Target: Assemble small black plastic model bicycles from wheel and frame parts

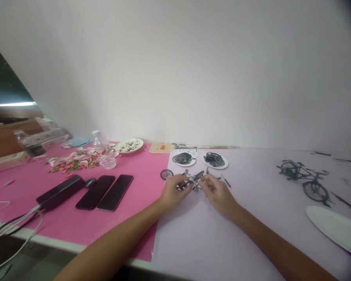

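Note:
Both of my hands meet over the white sheet near the middle of the view. Between them is a small dark and silvery bicycle part [196,177]. My left hand [175,191] pinches its left side, and my right hand [218,193] has its fingers closed on the right side. A small spoked wheel [166,174] lies just left of my left hand. Behind the hands, a white plate [177,162] holds dark wheels, and another plate [226,163] holds black parts. A thin pointed tool [226,181] lies right of my right hand.
At the right are a model bicycle [304,175], dark slender pieces and a white oval plate [336,226]. Two phones [115,193], a black power strip [60,191] with cables, a plastic bottle [99,142] and a petal heap [76,160] are on the pink left side.

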Demonstrator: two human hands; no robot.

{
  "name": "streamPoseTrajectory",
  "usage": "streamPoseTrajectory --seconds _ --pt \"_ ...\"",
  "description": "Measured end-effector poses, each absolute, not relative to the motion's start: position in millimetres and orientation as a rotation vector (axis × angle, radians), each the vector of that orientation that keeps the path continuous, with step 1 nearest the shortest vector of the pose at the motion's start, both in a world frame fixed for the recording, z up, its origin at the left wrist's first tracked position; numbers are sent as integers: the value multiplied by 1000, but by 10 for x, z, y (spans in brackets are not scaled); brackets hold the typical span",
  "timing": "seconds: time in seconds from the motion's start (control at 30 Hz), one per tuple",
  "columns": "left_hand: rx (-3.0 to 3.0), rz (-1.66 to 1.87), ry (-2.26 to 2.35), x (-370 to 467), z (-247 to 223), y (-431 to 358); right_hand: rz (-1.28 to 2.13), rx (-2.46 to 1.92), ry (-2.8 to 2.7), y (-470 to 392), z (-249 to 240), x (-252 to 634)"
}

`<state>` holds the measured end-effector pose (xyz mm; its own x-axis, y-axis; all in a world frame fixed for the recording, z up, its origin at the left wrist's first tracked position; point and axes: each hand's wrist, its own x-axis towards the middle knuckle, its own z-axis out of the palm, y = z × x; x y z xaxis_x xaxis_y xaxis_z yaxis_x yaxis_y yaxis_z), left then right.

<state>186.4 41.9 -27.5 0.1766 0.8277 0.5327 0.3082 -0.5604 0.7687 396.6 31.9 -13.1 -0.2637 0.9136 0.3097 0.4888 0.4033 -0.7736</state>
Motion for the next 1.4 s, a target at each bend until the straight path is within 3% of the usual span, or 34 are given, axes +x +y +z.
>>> streamPoseTrajectory --seconds 1.4 --pt "2011 1366 1070 1850 -310 437 694 -1175 -1945 290 -81 3951"
